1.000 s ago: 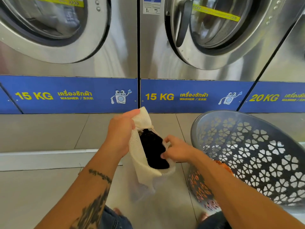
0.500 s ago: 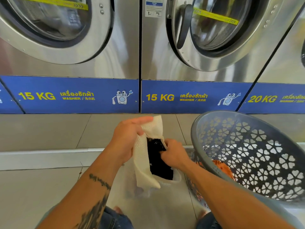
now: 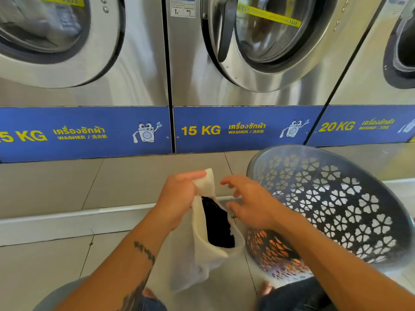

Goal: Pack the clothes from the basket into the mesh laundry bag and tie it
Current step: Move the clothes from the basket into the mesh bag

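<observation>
A white mesh laundry bag (image 3: 197, 257) hangs in front of me, its mouth held up by my left hand (image 3: 179, 198), which pinches the top edge. A black garment (image 3: 216, 223) lies inside the bag's opening. My right hand (image 3: 249, 200) hovers just right of the bag's mouth with fingers spread and nothing in it. A grey plastic basket (image 3: 336, 198) with flower-shaped holes stands tilted on the right; an orange garment (image 3: 271, 245) shows through its lower wall.
Three steel front-loading washers line the wall ahead, the middle one (image 3: 258, 41) with a black door handle. Blue label strips (image 3: 89, 133) run below them. The floor is beige tile with a raised step (image 3: 67, 218). My knees in jeans (image 3: 298, 295) are at the bottom.
My right hand has come out of the bag's mouth, leaving the black garment inside, and now hovers open beside it. My left hand has kept its hold on the bag's rim.
</observation>
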The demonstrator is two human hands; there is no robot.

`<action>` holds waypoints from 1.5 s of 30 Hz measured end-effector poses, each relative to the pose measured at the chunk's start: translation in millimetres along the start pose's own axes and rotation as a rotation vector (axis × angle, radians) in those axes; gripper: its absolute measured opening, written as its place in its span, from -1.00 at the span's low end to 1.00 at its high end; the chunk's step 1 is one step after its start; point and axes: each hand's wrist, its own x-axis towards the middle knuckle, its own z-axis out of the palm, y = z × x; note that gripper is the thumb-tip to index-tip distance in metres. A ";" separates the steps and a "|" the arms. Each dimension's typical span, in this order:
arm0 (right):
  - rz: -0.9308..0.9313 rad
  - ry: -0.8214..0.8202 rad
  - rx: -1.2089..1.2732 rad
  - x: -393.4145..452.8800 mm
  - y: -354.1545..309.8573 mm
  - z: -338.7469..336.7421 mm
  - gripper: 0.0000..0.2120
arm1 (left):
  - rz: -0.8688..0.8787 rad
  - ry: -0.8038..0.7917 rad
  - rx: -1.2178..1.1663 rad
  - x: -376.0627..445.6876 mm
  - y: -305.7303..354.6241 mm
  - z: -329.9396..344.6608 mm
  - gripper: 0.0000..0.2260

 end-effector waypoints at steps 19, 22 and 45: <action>0.494 -0.788 0.827 -10.2 146.4 -8.6 -0.33 | -0.038 -0.014 0.229 43.0 -9.3 67.4 -0.50; 0.430 -0.801 0.776 6.3 153.8 -9.2 -0.39 | -0.040 0.016 0.252 51.7 -9.1 64.5 -0.49; 0.303 -0.706 -0.830 22.3 317.5 178.3 -0.11 | 0.061 -0.088 0.624 62.3 -40.4 39.4 -0.63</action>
